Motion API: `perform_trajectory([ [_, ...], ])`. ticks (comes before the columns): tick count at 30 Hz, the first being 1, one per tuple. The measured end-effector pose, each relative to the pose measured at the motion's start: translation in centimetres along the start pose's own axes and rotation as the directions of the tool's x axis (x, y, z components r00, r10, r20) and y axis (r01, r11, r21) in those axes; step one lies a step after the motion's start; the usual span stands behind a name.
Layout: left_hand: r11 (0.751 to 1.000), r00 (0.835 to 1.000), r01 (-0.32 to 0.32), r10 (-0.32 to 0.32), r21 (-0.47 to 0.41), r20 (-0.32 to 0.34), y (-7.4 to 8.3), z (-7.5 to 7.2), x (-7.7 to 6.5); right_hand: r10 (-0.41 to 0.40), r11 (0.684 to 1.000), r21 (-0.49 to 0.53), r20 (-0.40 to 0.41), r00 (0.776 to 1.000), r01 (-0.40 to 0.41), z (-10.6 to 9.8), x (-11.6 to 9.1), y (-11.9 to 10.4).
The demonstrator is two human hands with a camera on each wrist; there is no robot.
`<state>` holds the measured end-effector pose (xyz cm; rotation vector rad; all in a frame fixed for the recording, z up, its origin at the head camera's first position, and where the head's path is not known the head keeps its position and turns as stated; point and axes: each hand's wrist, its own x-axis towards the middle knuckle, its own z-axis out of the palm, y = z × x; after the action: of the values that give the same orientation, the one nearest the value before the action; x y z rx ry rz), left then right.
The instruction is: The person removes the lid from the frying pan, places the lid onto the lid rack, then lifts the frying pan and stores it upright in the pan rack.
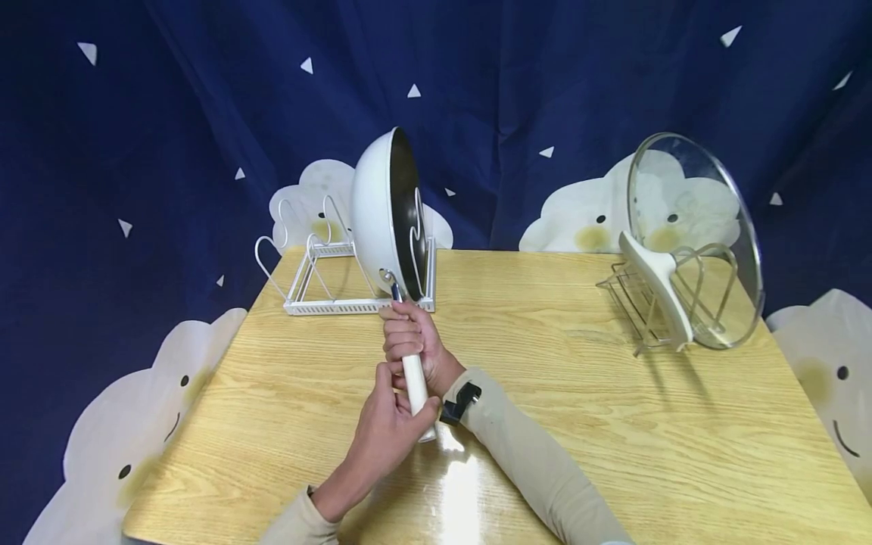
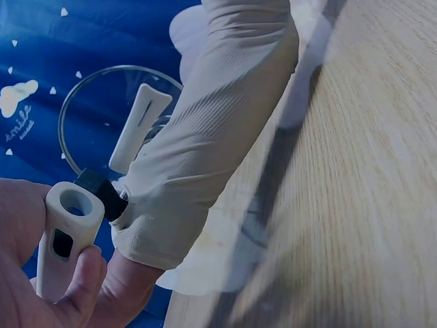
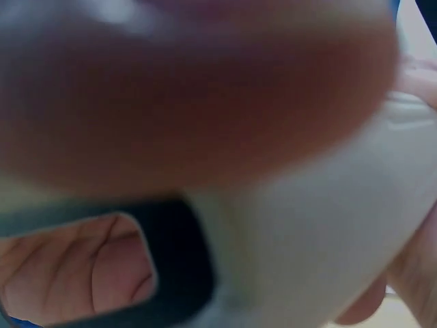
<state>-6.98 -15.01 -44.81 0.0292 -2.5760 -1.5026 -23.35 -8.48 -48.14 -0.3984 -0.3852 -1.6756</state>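
A white wok [image 1: 373, 212] with a dark inside stands on its side among the wire loops of a white rack [image 1: 327, 306]. I cannot tell whether it rests on the rack's base. My right hand [image 1: 418, 341] grips the upper part of its white handle [image 1: 415, 382], close to the bowl. Lower down, my left hand [image 1: 388, 420] holds the handle near its end, thumb across it. The left wrist view shows the handle's holed end [image 2: 72, 212] in that hand's fingers. In the right wrist view, a blurred finger covers much of the picture above the handle [image 3: 321, 205].
On the right, a glass lid [image 1: 722, 189] with a white grip [image 1: 657, 276] leans in a metal wire rack [image 1: 633, 310]. Both racks stand on a wooden table [image 1: 531, 341]. Behind hangs a dark blue curtain [image 1: 470, 60] with clouds and triangles.
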Motion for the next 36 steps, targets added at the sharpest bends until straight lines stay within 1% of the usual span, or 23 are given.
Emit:
perform_trajectory([
  [9,1.000,0.999,0.006,-0.006,0.005,0.049,-0.1,0.2,0.1,0.001,1.000,-0.010,0.001,1.000,-0.001,-0.3,-0.5,-0.4],
  [21,1.000,0.997,0.009,-0.008,-0.012,0.081,-0.7,0.8,0.4,-0.043,0.999,-0.019,-0.038,0.998,0.043,-0.5,-1.0,-0.7],
  [24,1.000,0.996,0.001,0.000,-0.011,0.084,-0.8,0.9,0.4,-0.065,0.996,-0.067,-0.062,0.996,0.061,-0.5,-1.2,-0.9],
  [26,1.000,0.997,-0.005,0.006,-0.006,0.083,-1.0,0.9,0.5,-0.085,0.989,-0.126,-0.089,0.992,0.073,-0.4,-1.3,-1.0],
  [31,1.000,0.997,-0.006,0.006,-0.005,0.080,-1.1,1.0,0.5,-0.152,0.957,-0.271,-0.179,0.972,0.100,-0.1,-1.5,-0.9],
  [33,1.000,0.997,-0.005,0.005,-0.008,0.079,-1.2,1.0,0.5,-0.175,0.948,-0.298,-0.207,0.963,0.108,0.0,-1.6,-0.9],
  [36,1.000,0.997,-0.003,0.004,-0.012,0.079,-1.3,1.0,0.5,-0.198,0.943,-0.311,-0.232,0.952,0.120,0.1,-1.7,-0.8],
])
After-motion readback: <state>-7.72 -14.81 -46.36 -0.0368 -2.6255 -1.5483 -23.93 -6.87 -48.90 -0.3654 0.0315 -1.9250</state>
